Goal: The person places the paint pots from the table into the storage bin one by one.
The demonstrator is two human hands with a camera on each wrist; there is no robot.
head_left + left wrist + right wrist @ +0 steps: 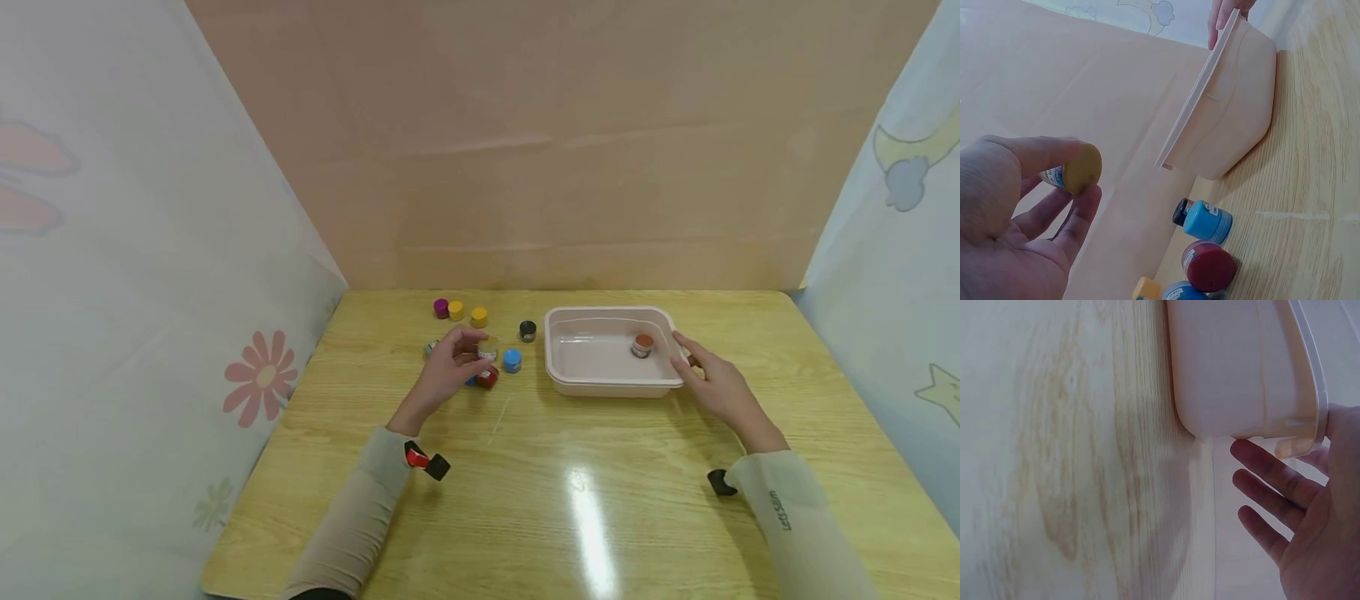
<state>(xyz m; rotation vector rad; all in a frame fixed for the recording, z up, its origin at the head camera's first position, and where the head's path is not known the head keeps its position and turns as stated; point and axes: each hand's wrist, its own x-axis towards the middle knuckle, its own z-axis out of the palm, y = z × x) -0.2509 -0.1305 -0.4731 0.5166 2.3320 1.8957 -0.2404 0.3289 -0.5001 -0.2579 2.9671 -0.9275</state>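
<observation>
My left hand pinches a small paint pot with an ochre lid between thumb and fingertips, raised over the other pots. On the table near it are a red-lidded pot, a light blue pot and a black pot. My right hand holds the right end of a pale pink plastic tub by its rim, some fingers stretched below the rim in the right wrist view. Inside the tub, toward its right end, lies one pot with an orange-brown lid.
Farther back on the wooden table stand a purple pot and two yellow ones, one of them a yellow pot. A green pot is partly hidden behind the left hand. A brown wall closes off the back.
</observation>
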